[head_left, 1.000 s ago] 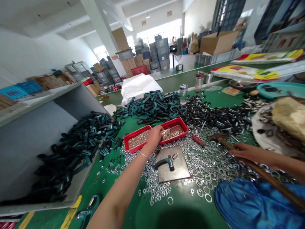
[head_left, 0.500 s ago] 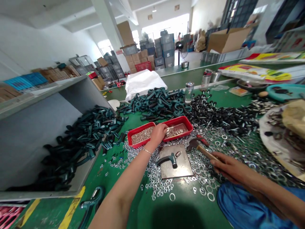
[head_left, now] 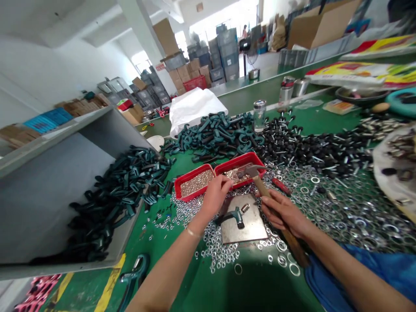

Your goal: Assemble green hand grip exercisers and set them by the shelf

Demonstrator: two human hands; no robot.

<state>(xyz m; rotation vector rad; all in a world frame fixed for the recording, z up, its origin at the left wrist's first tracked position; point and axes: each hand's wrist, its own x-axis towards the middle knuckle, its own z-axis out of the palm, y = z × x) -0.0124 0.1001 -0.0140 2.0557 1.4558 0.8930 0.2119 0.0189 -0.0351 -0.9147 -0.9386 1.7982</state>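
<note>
My left hand [head_left: 216, 195] rests at the near edge of a red divided tray [head_left: 193, 182], its fingers bunched over small brass-coloured metal parts. Whether it pinches any is hidden. My right hand [head_left: 282, 212] grips the wooden handle of a hammer [head_left: 260, 182], whose steel head hangs over the tray's far compartment [head_left: 238, 167]. Just below both hands lies a steel plate [head_left: 243, 219] carrying a teal plastic clip with a metal fitting [head_left: 235, 215]. Loose steel washers [head_left: 344, 212] spread around the plate.
A heap of teal clips [head_left: 217, 134] and a mass of black-headed bolts [head_left: 318, 151] lie beyond the tray. A grey bin [head_left: 94, 123] full of dark clips stands at left. A glass jar [head_left: 259, 116] stands further back. My blue apron [head_left: 367, 268] covers the lower right.
The hammer has risen off the washers and swung left, its head now above the red tray. My right hand moved left with it. My left hand stays at the tray.
</note>
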